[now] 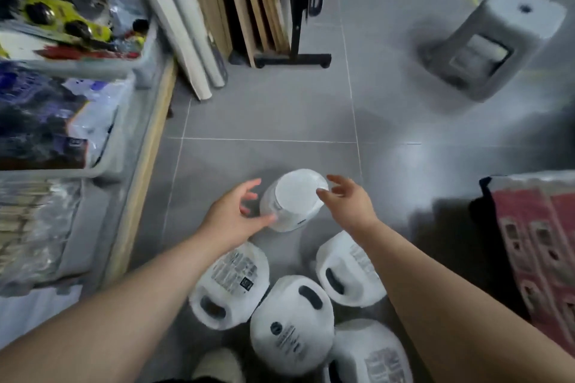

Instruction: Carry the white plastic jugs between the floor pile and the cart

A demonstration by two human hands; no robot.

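Observation:
A round white container (294, 199) stands on the grey tiled floor between my two hands. My left hand (236, 214) is at its left side with spread fingers, and the thumb touches its lower wall. My right hand (347, 199) hovers at its right rim, fingers spread, with the fingertips at the edge. Neither hand grips it. Nearer to me lie several more white containers with printed labels and dark handle holes, one of them (292, 325) in the middle of the cluster.
A shelf with clear bins (102, 162) of packaged goods runs along the left. Rolled paper tubes (186, 28) and wooden boards (249, 0) lean at the back. A grey plastic stool (494, 40) stands far right. Red packaged goods (538, 246) sit at the right edge.

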